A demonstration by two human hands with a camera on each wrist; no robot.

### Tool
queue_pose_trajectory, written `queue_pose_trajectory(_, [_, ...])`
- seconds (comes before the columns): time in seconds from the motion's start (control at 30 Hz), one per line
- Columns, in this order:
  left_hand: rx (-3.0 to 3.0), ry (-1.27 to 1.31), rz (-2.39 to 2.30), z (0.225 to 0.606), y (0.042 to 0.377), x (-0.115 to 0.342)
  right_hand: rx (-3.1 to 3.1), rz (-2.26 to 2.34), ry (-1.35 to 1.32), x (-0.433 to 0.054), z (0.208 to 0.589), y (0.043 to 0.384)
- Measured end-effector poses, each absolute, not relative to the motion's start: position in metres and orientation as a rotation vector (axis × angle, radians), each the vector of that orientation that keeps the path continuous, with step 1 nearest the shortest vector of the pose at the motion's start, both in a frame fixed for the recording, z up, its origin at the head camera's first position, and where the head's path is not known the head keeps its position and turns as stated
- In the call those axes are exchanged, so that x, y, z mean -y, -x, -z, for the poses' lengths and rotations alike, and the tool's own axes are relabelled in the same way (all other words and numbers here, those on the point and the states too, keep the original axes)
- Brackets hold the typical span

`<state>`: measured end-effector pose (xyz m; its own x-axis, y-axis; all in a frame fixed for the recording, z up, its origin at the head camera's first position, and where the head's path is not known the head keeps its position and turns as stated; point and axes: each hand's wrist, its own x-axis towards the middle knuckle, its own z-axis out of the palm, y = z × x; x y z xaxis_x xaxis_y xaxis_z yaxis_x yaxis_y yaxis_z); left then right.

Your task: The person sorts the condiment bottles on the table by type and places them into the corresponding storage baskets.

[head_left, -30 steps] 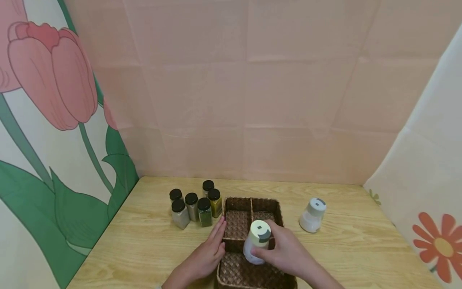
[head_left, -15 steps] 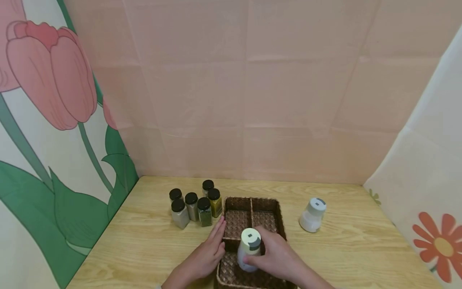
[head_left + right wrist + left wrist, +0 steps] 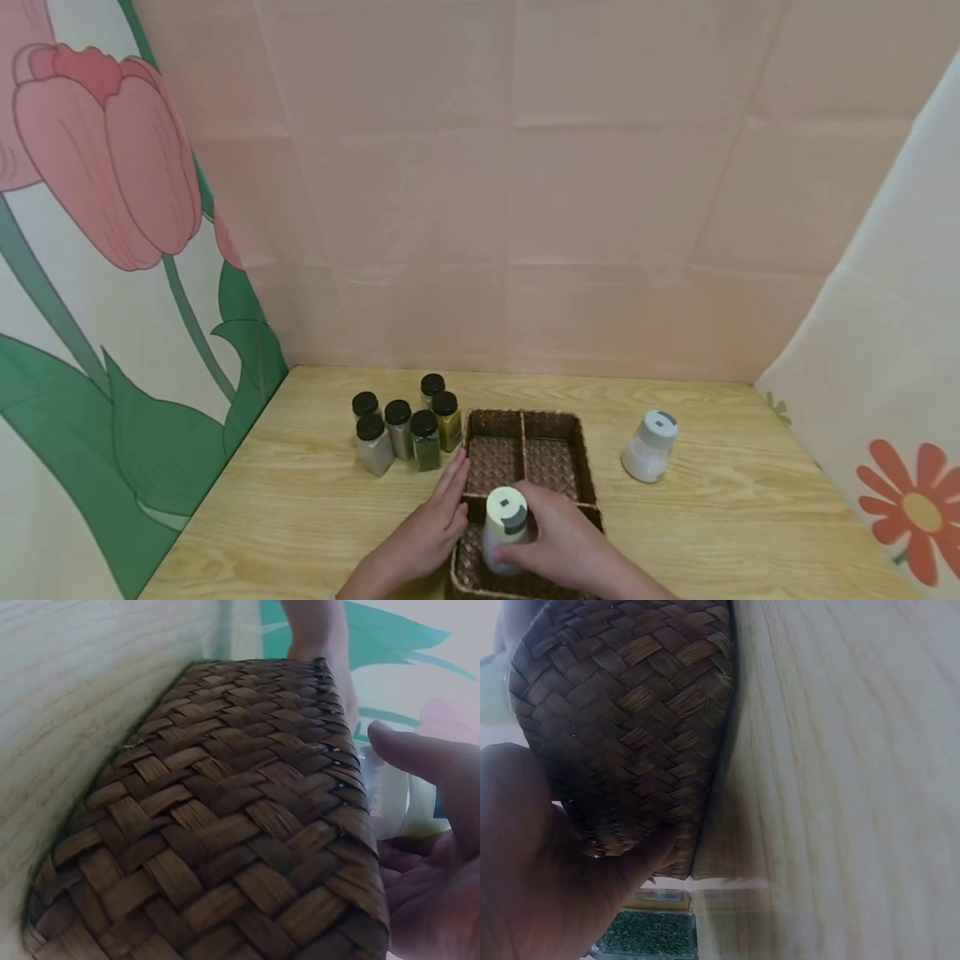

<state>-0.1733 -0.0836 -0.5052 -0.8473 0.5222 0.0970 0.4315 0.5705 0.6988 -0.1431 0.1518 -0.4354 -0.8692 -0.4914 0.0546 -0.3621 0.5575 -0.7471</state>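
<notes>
A brown woven basket [image 3: 525, 412] with dividers stands on the table. My left hand [image 3: 427, 532] lies along its left side, fingers straight against the wall; the left wrist view shows the thumb touching the weave [image 3: 630, 712]. My right hand [image 3: 562, 537] holds a seasoning jar [image 3: 504, 525] with a pale, grey-marked cap and a translucent body. The jar is upright in the large front compartment, near its left side. Its base is partly hidden, so I cannot tell whether it touches the bottom. In the right wrist view the basket wall [image 3: 225, 810] covers most of the jar [image 3: 386, 799].
Several black-capped spice jars [image 3: 397, 429] cluster left of the basket, the nearest close to its back left corner. A similar white-capped jar [image 3: 649, 447] stands to the right on the wooden table [image 3: 720, 500]. Printed cloths [image 3: 510, 183] hang around the table.
My right hand has moved left and toward me, lowering the seasoning jar in the front compartment toward its left side. The left hand and basket have stayed put.
</notes>
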Motion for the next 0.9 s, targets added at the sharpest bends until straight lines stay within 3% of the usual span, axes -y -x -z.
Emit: queue_pose_trajectory(0.9, [-2.642,-0.819,-1.151,0.506,0.174,0.085,-2.610,1.060,0.734,-0.139,0.453,0.151])
